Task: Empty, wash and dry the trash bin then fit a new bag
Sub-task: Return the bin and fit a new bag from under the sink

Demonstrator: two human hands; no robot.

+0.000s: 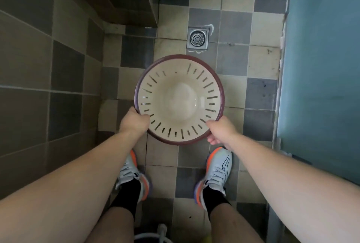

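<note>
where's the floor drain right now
In the head view the floor drain sits in the tiled floor just beyond the trash bin, slightly to its right, near the blue door.

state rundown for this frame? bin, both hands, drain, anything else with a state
trash bin: held up over the floor, mouth toward the camera, no bag, no rubbish inside
left hand: grips the bin's rim at its near left
right hand: grips the bin's rim at its near right
floor drain: grate in place, uncovered
blue door: open or shut, cannot tell
</note>
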